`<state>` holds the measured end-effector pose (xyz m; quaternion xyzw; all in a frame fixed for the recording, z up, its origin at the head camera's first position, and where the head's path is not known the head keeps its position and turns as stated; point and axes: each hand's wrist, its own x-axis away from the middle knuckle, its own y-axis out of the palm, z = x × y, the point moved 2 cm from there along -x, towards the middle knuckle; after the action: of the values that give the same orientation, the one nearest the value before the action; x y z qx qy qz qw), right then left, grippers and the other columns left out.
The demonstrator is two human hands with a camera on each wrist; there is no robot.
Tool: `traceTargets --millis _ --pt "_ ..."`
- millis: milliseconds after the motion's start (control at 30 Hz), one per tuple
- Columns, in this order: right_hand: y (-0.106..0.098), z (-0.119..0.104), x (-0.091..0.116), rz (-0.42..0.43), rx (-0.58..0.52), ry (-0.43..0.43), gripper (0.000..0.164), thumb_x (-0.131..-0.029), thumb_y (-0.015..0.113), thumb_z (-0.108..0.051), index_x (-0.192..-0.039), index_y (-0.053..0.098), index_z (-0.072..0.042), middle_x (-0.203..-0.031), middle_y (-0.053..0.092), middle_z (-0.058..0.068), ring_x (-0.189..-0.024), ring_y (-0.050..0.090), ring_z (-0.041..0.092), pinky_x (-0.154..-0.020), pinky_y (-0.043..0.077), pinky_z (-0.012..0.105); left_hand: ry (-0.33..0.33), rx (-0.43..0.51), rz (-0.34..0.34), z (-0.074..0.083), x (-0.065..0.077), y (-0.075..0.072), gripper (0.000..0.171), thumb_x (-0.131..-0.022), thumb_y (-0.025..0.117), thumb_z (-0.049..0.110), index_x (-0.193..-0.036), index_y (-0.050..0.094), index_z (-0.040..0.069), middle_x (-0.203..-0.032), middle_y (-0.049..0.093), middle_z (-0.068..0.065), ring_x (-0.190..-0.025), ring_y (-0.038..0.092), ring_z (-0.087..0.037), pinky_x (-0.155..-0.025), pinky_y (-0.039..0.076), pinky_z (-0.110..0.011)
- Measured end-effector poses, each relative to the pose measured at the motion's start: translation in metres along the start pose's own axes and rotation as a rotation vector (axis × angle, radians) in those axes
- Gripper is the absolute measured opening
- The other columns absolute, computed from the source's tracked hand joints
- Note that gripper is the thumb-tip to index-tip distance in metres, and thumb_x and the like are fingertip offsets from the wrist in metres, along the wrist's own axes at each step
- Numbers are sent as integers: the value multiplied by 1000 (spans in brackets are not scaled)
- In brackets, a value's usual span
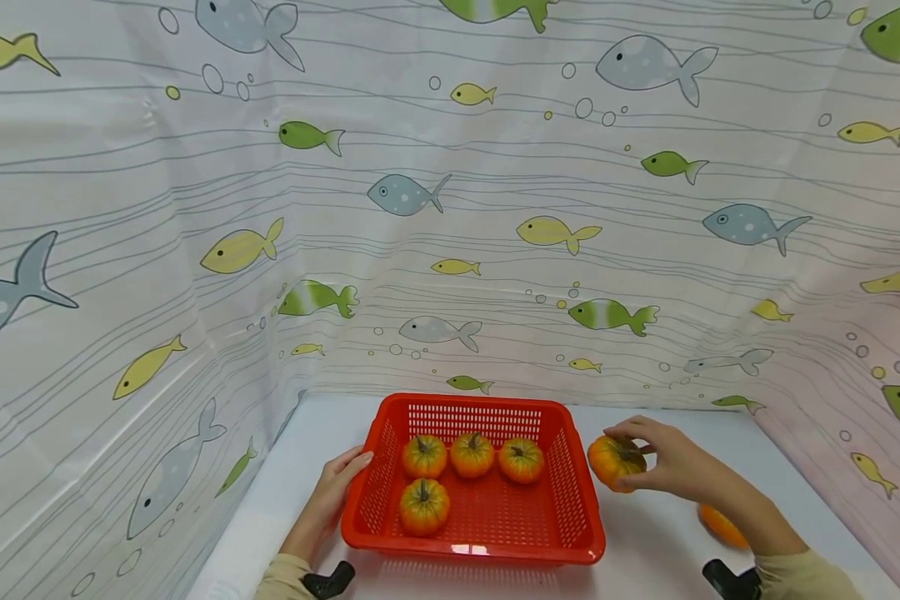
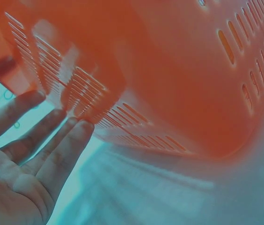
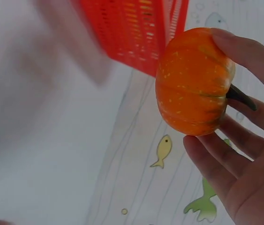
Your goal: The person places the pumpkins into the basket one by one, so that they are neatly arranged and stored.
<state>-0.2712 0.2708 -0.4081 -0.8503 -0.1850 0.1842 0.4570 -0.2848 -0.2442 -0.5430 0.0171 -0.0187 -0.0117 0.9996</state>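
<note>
A red plastic basket [image 1: 472,546] with slotted walls stands on the table. Several small orange pumpkins [image 1: 472,455] with dark stems sit inside it, three along the back and another at front left. My left hand [image 1: 333,492] holds the basket's left rim; in the left wrist view, its fingers [image 2: 52,154] reach up to the outer wall. To the right of the basket, my right hand [image 1: 663,454] grips another pumpkin [image 3: 193,84] between thumb and fingertips, its stem toward the palm. This pumpkin is outside the basket, near its right wall.
Another orange object [image 1: 722,527], partly hidden by my right forearm, lies on the white table [image 1: 660,550] at the right. A fish-patterned sheet [image 1: 495,275] hangs behind the table and along both sides.
</note>
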Motion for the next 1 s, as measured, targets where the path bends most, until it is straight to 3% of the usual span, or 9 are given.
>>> traceTargets --millis 200,333,567,833,1000 --pt "1 -14 -14 -38 0 25 67 -78 90 -41 -133 66 -12 -127 68 1 -113 64 22 -91 62 40 -3 1 13 0 0 0 49 -105 57 26 -146 54 0 -127 69 -18 -98 72 -16 -83 62 -29" --pt "3 -26 -24 -75 -2 -6 64 -79 89 -40 -132 66 -13 -125 68 0 -109 64 18 -91 62 42 -2 -2 14 0 0 0 49 -105 57 26 -146 55 0 -127 69 -18 -98 71 -16 -83 62 -29" --pt "10 -48 -41 -137 -20 -40 65 -79 89 -36 -134 64 -11 -126 67 1 -114 62 22 -94 61 47 0 -1 4 1 1 1 49 -105 57 26 -146 54 -1 -128 69 -19 -98 71 -16 -83 62 -29" --pt "24 -68 -64 -183 67 -79 66 -78 90 -32 -134 65 -8 -130 65 3 -113 62 20 -94 59 41 6 -5 -4 2 1 0 49 -105 56 26 -146 54 -1 -129 68 -21 -98 72 -16 -83 62 -30" --pt "34 -77 -75 -219 63 -105 63 -78 90 -31 -132 67 -10 -127 65 -1 -114 62 19 -96 59 40 5 -6 -9 1 1 0 49 -105 56 26 -146 54 -1 -128 68 -21 -98 72 -16 -84 62 -30"
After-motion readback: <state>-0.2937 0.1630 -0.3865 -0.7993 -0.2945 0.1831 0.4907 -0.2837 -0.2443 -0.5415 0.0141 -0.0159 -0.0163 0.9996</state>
